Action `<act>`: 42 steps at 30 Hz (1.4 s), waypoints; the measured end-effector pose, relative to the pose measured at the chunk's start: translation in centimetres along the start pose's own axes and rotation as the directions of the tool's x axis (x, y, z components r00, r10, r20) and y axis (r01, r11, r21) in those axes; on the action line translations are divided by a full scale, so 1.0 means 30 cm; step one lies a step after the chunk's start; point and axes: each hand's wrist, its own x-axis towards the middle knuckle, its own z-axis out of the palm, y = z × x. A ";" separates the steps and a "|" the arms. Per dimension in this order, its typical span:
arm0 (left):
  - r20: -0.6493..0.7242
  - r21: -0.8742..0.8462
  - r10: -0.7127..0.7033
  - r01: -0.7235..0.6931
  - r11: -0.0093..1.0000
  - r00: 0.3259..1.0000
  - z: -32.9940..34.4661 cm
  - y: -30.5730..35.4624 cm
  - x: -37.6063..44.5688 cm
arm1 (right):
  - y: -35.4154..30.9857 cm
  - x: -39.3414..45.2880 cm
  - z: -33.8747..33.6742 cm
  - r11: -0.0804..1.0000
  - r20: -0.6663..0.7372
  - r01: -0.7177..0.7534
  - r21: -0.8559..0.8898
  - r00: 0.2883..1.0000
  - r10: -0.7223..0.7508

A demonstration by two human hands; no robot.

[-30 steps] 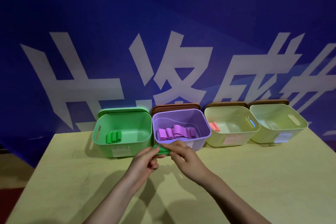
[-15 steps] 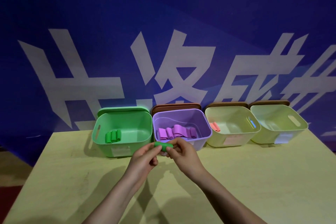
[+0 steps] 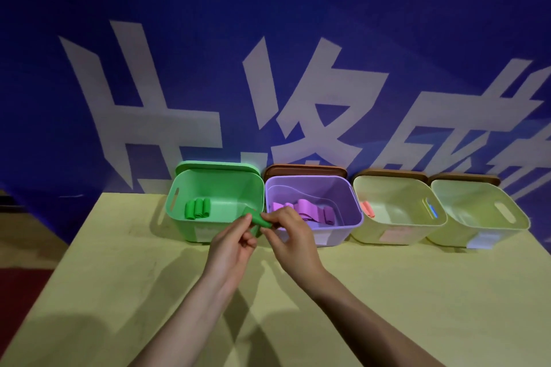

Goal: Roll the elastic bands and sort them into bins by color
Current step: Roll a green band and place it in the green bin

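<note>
A rolled green elastic band is pinched between my left hand and my right hand, held over the gap between the green bin and the purple bin. The green bin holds three rolled green bands. Several pink-purple bands lie in the purple bin. A coral band leans on the left wall of the third, pale yellow bin. The fourth pale bin has a blue piece at its left side.
All bins stand in a row at the far edge of a yellow table, against a blue banner with white characters. Brown lids lean behind the bins. The table's left edge drops to a dark floor.
Both hands have risen and shifted slightly left with the green band, which now points toward the green bin. The roll looks tighter than a second ago.
</note>
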 end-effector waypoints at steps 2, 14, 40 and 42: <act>0.026 0.044 0.049 -0.050 0.998 0.998 -0.022 0.024 0.006 | -0.014 0.010 0.006 0.998 0.015 -0.003 0.066 1.000 0.002; 0.079 0.251 0.190 -0.204 0.946 0.979 -0.106 0.064 0.078 | -0.050 0.117 0.097 0.517 0.364 -0.679 0.520 0.725 0.585; 0.120 0.322 0.061 -0.097 0.942 0.991 -0.168 0.158 0.308 | 0.030 0.299 0.264 0.160 0.623 -0.803 0.573 0.555 0.552; 0.103 0.308 0.084 -0.112 0.945 0.991 -0.164 0.160 0.303 | 0.035 0.296 0.270 0.204 0.587 -0.803 0.560 0.558 0.586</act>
